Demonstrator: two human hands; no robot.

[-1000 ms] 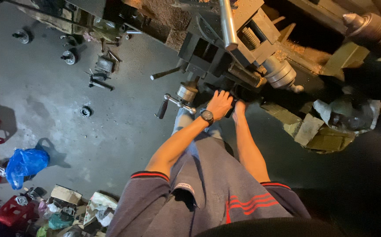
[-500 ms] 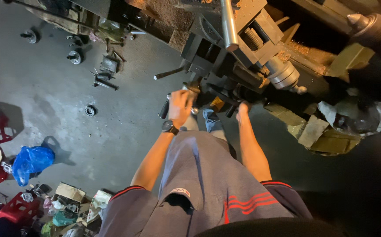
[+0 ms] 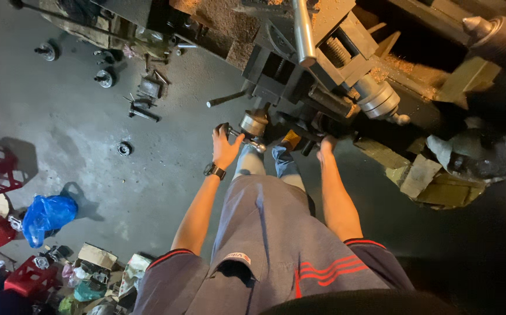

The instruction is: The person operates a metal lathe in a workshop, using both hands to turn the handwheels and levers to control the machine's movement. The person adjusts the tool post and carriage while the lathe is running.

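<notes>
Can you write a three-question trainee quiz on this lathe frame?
1. True or false: the left hand grips the crank handle of the lathe.
2. The blue plastic bag lies on: A the floor, B the lathe bed, C a red crate?
3. Which wrist wears the watch?

Key: 1 true. 2 A. 3 the left; the right hand reaches a dark lever under the carriage.

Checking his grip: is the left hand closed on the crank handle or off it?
Closed on it: the left hand wraps its fingers around the crank handle beside the lathe.
</notes>
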